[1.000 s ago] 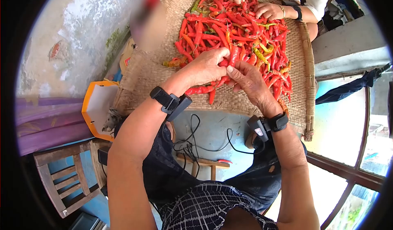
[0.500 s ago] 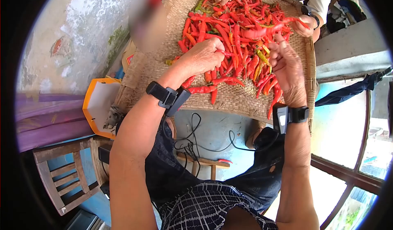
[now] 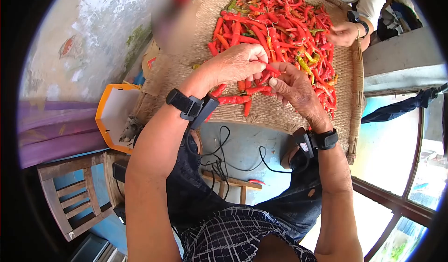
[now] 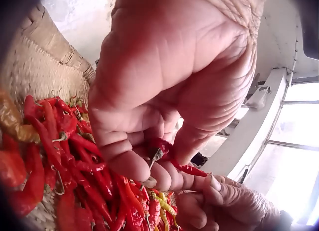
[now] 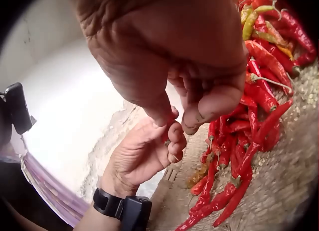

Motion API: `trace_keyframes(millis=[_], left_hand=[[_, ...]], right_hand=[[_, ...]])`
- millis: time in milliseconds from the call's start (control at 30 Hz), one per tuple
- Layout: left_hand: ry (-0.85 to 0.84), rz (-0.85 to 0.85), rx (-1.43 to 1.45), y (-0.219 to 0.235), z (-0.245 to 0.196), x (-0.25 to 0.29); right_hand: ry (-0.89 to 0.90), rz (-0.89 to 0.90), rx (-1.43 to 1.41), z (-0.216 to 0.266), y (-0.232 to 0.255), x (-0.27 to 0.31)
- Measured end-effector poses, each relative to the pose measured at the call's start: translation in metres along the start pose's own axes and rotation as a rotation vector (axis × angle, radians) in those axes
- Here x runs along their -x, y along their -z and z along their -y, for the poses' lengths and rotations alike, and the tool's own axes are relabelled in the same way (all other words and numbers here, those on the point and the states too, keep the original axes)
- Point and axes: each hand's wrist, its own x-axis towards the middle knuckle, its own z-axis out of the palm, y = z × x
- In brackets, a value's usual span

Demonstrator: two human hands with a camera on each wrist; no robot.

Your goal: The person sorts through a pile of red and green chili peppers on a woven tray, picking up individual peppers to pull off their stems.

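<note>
In the left wrist view, the left hand (image 4: 164,76) has its fingers curled round a red chili (image 4: 187,168), whose stem hangs beside the fingertips. The chili's thin tip reaches the right hand (image 4: 234,201), which pinches it between thumb and fingers. From the head view, the left hand (image 3: 233,65) and the right hand (image 3: 298,92) meet over the near side of a heap of red chilies (image 3: 280,33) on a woven tray (image 3: 186,80). In the right wrist view the fingers of both hands touch, largely hiding the chili.
Another person's hands (image 3: 344,33) are at the far side of the heap. A wooden chair (image 3: 77,192) and an orange-edged box (image 3: 100,115) stand at the left. Black cables (image 3: 223,162) lie below the tray, near a small wooden stool (image 3: 238,182). Windows are at the right.
The right hand went out to the right over the heap and has come back beside the left hand. The other person's hand at the right has let go of a red chili.
</note>
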Motion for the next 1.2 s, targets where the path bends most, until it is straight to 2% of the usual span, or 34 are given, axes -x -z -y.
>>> trace_keyframes(millis=[67,133,200,267,300,333,400,433,500,533,600,633,667,700,733,767,800,867,933,1000,1033,1067,1100,1133,1200], left_hand=[[0.078,0.020,0.000,-0.003,-0.005,0.002],[0.092,0.068,0.032,-0.008,-0.004,0.000],[0.101,0.120,0.061,-0.009,-0.005,0.001],[0.016,-0.028,-0.290,-0.002,-0.010,0.007],[-0.001,-0.172,-0.428,0.002,0.005,0.007],[0.001,-0.170,-0.430,0.006,0.008,0.011],[0.112,-0.316,-1.038,0.012,0.012,0.020],[0.194,-0.283,-1.059,0.010,0.013,0.022],[0.236,-0.229,-1.084,0.002,0.016,0.021],[0.274,-0.172,-1.108,-0.002,0.020,0.018],[0.219,-0.142,-1.103,-0.007,0.030,0.011],[0.238,-0.128,-1.132,-0.008,0.035,0.006],[0.259,-0.114,-1.162,-0.010,0.040,0.003],[0.257,-0.110,-1.161,-0.009,0.036,0.003],[0.292,-0.104,-1.128,-0.006,0.027,0.005],[0.330,-0.099,-1.094,-0.004,0.021,0.007],[0.333,-0.096,-1.094,-0.002,0.021,0.008],[0.245,-0.139,-0.887,0.006,0.020,0.007],[0.236,-0.173,-0.809,0.008,0.008,0.006],[0.227,-0.197,-0.513,0.010,0.002,0.003],[0.228,-0.203,-0.511,0.010,0.002,0.003],[0.153,-0.232,-0.359,0.009,0.003,0.002],[0.077,-0.260,-0.206,0.009,0.004,0.002],[0.075,-0.265,-0.204,0.010,0.009,-0.001],[-0.032,-0.293,-0.008,0.014,0.016,-0.007]], right_hand=[[0.014,-0.006,0.023,-0.001,-0.005,-0.004],[0.165,-0.076,-0.120,-0.009,-0.011,-0.008],[0.162,-0.098,-0.154,-0.010,-0.010,-0.009],[0.141,-0.068,-0.134,-0.012,0.001,-0.011],[0.080,-0.043,-0.091,-0.007,0.007,-0.011],[0.080,-0.043,-0.094,-0.008,0.015,-0.011],[0.199,-0.184,-0.110,-0.006,0.029,-0.015],[0.198,-0.181,-0.110,-0.002,0.033,-0.016],[0.250,-0.584,-0.689,0.006,0.039,-0.018],[0.250,-0.586,-0.690,0.003,0.039,-0.018],[0.250,-0.531,-0.515,-0.008,0.037,-0.016],[0.206,-0.443,-0.395,-0.012,0.028,-0.014],[0.149,-0.252,-0.165,-0.019,0.022,-0.012],[0.164,-0.100,0.130,-0.026,0.014,-0.011],[0.461,-0.086,0.525,-0.035,0.002,-0.009],[0.601,-0.160,0.893,-0.040,-0.007,-0.005],[0.599,-0.159,0.890,-0.046,-0.012,-0.003],[0.457,-0.183,1.078,-0.055,-0.017,-0.001],[0.449,-0.180,1.044,-0.049,-0.015,-0.002],[0.441,-0.147,0.962,-0.041,-0.011,0.000],[0.438,-0.158,0.923,-0.041,-0.009,-0.001],[0.442,-0.154,0.927,-0.039,-0.008,-0.002],[0.404,-0.129,0.814,-0.036,-0.006,-0.002],[0.366,-0.105,0.702,-0.032,-0.004,-0.001],[0.381,-0.090,0.665,-0.023,0.002,-0.001]])
